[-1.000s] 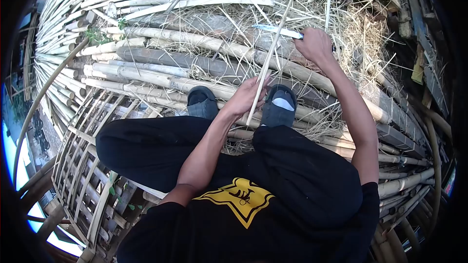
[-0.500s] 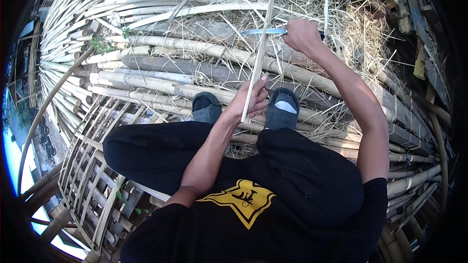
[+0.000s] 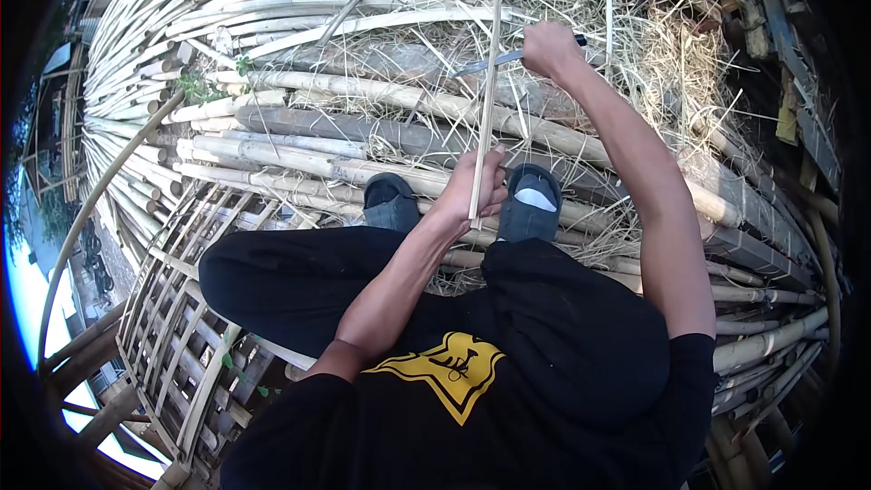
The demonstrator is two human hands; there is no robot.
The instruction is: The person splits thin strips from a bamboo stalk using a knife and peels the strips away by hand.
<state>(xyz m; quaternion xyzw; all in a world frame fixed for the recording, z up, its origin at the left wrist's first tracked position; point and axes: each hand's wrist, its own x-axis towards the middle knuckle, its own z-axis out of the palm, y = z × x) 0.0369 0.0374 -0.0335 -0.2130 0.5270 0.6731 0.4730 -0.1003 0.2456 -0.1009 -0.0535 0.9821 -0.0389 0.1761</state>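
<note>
My left hand [image 3: 474,187] is closed around the lower end of a pale bamboo strip [image 3: 490,95], which stands out forward, away from my body. My right hand [image 3: 550,50] grips the dark handle of a knife [image 3: 494,63], whose end shows past the fist. The blade points left and crosses the strip in its upper half; whether the edge bites into it I cannot tell. Both hands are in front of my knees, above the bamboo poles.
Long bamboo poles [image 3: 363,86] lie underfoot and fan out to the left. Loose shavings [image 3: 671,82] cover the upper right. A woven bamboo lattice [image 3: 195,308] stands at lower left. My sandals [image 3: 529,209] rest on the poles, and a curved pole [image 3: 95,186] rises at left.
My right hand with the knife has moved slightly left and away from my body, and the blade is tilted more. The strip stands a little more upright in my left hand.
</note>
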